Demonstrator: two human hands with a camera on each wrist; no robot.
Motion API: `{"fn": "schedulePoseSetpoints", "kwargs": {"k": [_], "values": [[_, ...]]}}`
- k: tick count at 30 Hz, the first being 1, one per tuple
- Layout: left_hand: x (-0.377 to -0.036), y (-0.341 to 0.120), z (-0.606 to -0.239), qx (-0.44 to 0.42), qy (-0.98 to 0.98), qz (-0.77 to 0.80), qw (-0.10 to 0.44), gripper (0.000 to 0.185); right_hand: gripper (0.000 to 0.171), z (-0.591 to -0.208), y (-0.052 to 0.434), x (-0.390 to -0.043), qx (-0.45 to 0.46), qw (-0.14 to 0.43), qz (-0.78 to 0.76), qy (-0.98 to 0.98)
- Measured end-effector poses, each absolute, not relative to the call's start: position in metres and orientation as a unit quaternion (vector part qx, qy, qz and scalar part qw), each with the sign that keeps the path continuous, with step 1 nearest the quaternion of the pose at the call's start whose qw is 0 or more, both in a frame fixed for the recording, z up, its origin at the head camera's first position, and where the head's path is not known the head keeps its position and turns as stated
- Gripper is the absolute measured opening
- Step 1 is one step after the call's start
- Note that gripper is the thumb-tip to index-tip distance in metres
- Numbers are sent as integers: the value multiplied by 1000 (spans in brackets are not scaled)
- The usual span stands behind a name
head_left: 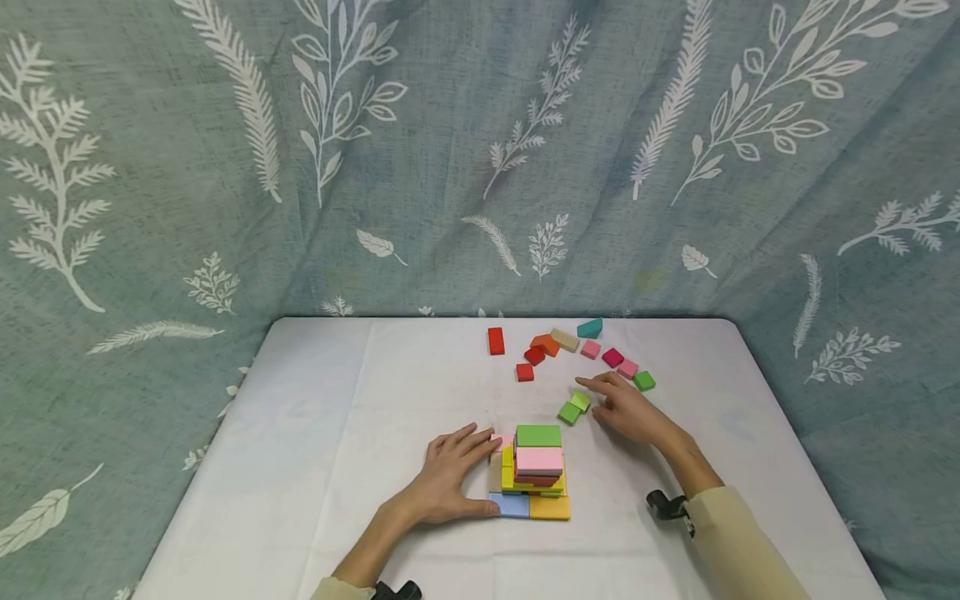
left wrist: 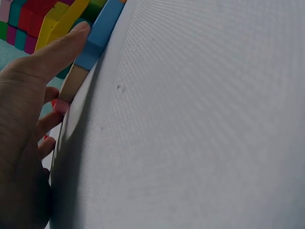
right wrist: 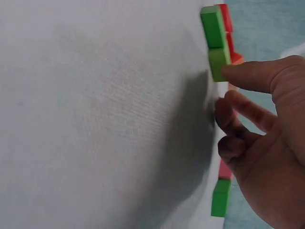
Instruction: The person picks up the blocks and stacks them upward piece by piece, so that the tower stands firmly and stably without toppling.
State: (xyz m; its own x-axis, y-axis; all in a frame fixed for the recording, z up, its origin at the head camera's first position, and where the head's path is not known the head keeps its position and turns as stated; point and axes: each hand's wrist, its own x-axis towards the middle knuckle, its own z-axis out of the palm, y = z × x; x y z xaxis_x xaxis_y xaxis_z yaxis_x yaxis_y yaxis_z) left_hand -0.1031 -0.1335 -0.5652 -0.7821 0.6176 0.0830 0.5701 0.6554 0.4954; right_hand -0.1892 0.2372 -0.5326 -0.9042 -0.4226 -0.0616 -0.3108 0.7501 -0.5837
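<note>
L hand point(head_left: 450, 475) lies flat on white tabletop point(head_left: 315, 433), fingers straight, thumb touching blue block point(head_left: 511, 504) at near-left base of block stack point(head_left: 537, 471). R hand point(head_left: 626, 410) open, relaxed, holds nothing, fingertips beside two light green blocks point(head_left: 574, 407) just far-right of stack. Loose blocks point(head_left: 570, 350) scattered farther back, w/ red, pink, teal ones.

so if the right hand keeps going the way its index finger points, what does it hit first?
The right hand points up-left across the table. No block lies directly at the fingertip; the first in that line is probably the small red block. The light green block sits beside the thumb, off that line. Depth is unclear.
</note>
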Motion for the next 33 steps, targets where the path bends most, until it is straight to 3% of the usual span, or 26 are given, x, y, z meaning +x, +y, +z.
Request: {"fn": "schedulePoseSetpoints", "kwargs": {"k": [9,16,20,26,33], "values": [[-104,-134,-568,327,910,251,49,100,37,-539,230,-199,-160,97,-255,949],[-105,-134,-568,325,911,246,50,101,35,-514,226,-183,-159,18,-326,932],[-104,-133,-567,324,912,246,54,101,31,-487,215,-161,-203,-16,-395,896],[-104,-133,-568,327,911,250,43,100,29,-466,200,-133,-276,2,-412,868],[-104,-133,-567,317,914,246,61,101,34,-468,191,-124,-274,43,-397,875]]}}
